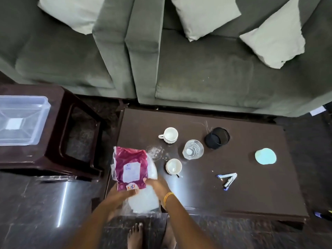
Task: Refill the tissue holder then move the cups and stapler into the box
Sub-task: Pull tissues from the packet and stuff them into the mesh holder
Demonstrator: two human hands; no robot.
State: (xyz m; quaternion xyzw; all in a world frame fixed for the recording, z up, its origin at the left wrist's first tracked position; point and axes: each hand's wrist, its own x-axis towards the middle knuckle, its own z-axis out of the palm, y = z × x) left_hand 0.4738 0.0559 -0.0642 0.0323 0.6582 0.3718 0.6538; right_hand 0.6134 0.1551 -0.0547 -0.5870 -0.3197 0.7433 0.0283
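Both your hands grip the maroon tissue packet (130,168) at the table's (251,194) near left edge: left hand (122,194) curled under its near end, right hand (158,186) at its right side. Two white cups (169,134) stand just right of it, the stapler (227,179) lies farther right, and the clear box (21,121) sits on the far-left stool (75,141).

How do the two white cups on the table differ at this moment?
The far cup shows its handle, pointing left; the near cup shows none from this view. The far cup stands by the black holder, the near cup by the hands and tissue pack. Both are white, upright, untouched, and look empty.
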